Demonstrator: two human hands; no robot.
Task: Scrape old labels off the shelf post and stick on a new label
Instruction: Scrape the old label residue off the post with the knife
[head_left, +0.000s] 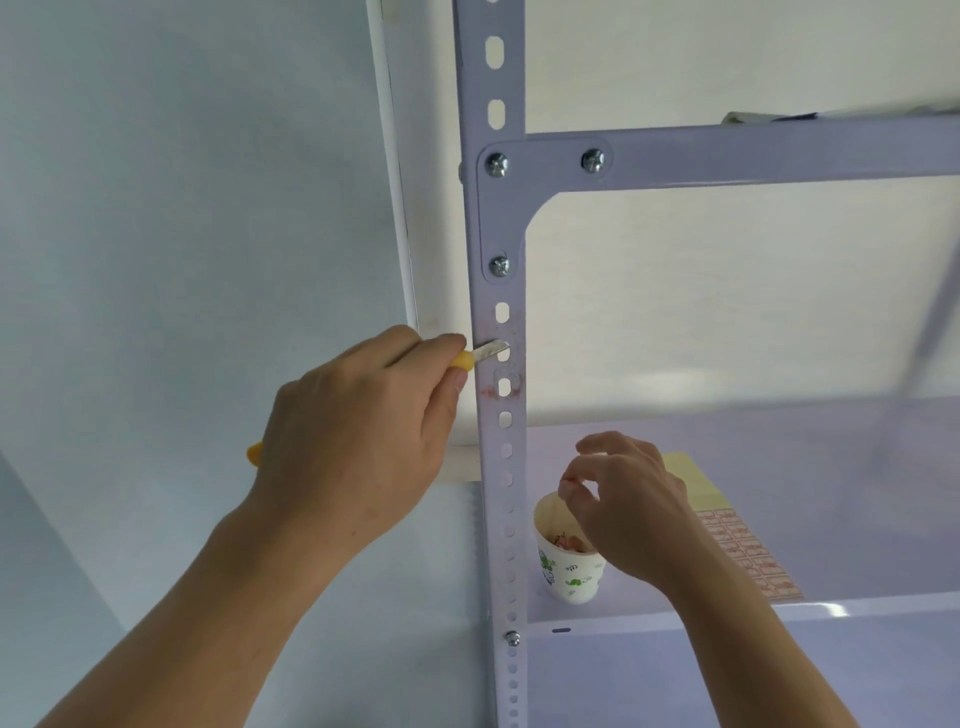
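- The shelf post (493, 545) stands tall in the middle of what I can see. Pink bits of old label (487, 332) cling to it around the holes, near the centre.
- The left hand (358, 431) is at nine o'clock from those pink bits. Its fingers are curled tight round a yellow-handled scraper (464, 359). It grips close to the blade (491, 351), I think so it can push hard without slipping.
- The right hand (628, 499) is at five o'clock from the blade. Its thumb and finger pinch a tiny pink scrap (566, 483), and the other fingers are loosely spread. It hangs right over the cup, I guess so the scrap can drop in and make no mess.
- The sheet of new labels (748, 551) lies flat on the shelf (779, 441), at three o'clock from the cup. I think it is kept close for later.
- The paper cup (569, 571) stands upright on the shelf just beside the post, with pink scraps inside.
- The blade lies against the post with its tip over one hole, probably to slide under the sticky stuff.
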